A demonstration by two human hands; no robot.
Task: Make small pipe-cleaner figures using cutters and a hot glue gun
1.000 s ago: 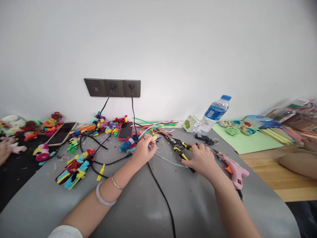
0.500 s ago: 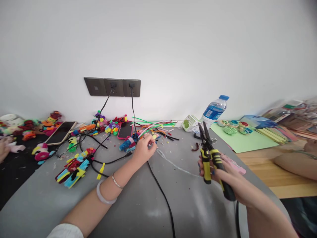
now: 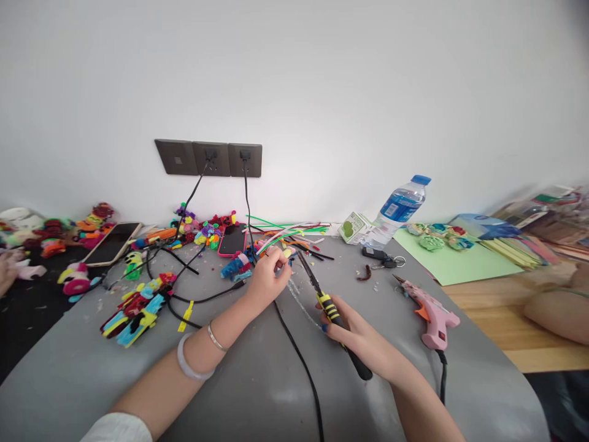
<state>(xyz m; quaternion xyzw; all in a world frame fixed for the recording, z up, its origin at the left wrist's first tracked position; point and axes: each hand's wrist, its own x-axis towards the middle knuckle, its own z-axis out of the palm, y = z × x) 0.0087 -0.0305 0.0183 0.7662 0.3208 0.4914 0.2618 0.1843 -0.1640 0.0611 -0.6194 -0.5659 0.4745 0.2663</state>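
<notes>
My left hand [image 3: 270,275] is closed in a pinch on one end of a thin silvery tinsel strand [image 3: 304,309]. That strand curves down over the grey table to the fingers of my right hand [image 3: 352,328]. Wrapped in my right hand is a pair of long-nosed pliers [image 3: 332,308] with yellow and black handles; their dark tips point up toward the left hand. Whether the jaws are apart cannot be made out. Just behind the left hand lie a blue fuzzy figure [image 3: 237,265] and loose pipe cleaners [image 3: 294,232].
On the right lies a pink glue gun [image 3: 435,316], with keys [image 3: 391,262] and a tilted water bottle [image 3: 399,212] behind it. Black cables [image 3: 299,356] cross the table. Fuzzy figures [image 3: 138,310] and a phone [image 3: 114,244] are at left. Another person's arm [image 3: 559,313] rests at far right.
My right hand has moved left with the pliers, bringing their tips near the left hand and uncovering the glue gun. The pliers' handles have come together. My left hand stays in place.
</notes>
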